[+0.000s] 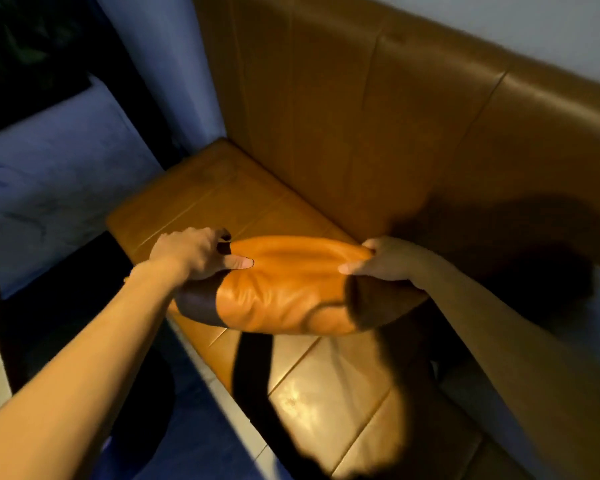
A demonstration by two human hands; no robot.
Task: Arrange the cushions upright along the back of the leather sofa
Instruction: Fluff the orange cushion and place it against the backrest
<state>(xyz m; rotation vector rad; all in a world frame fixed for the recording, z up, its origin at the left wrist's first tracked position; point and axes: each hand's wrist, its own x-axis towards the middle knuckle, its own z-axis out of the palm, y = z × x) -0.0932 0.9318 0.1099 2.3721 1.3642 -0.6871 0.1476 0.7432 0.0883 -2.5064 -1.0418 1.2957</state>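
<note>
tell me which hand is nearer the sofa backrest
Right. The right hand grips the cushion's end close beside the backrest; the left hand grips the opposite end, out over the seat.

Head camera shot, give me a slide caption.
Both hands, left and right, hold an orange leather cushion above the sofa seat.

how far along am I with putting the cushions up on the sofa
Nothing looks done yet: no cushion stands against the sofa back. In hand: the left hand and right hand hold one cushion above the seat. Left: stand it upright against the back.
</note>
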